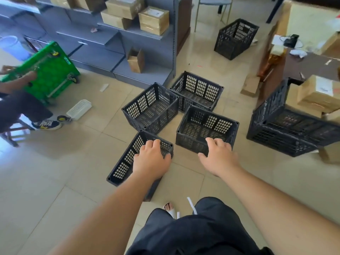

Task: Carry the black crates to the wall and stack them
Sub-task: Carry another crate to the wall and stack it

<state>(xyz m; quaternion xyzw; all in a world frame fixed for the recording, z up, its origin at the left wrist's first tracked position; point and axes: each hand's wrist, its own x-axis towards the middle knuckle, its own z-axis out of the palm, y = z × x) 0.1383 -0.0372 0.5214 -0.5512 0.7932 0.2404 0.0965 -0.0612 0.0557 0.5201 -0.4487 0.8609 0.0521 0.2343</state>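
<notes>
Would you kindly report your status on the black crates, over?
Both hands open, holding nothing: left hand over nearest black perforated plastic crate, right hand over neighbouring crate. Two more crates behind, none stacked. Nothing between hands and crates.

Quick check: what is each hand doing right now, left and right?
Left hand: fingers bent over the end rim of the nearest crate; grip cannot be told.
Right hand: open, fingers spread, holding nothing.

Black crates, total: seven. Floor cluster, four: near crate (121,168), left crate (147,109), rear crate (197,89), right crate (204,124). Far crate (236,38), standing apart: one. Stacked crates (279,138) at right: two, blurred. Green cart (49,70): one. White basket (79,109): one. Cardboard boxes (153,20) on shelving (103,52): some cut off, uncounted.
</notes>
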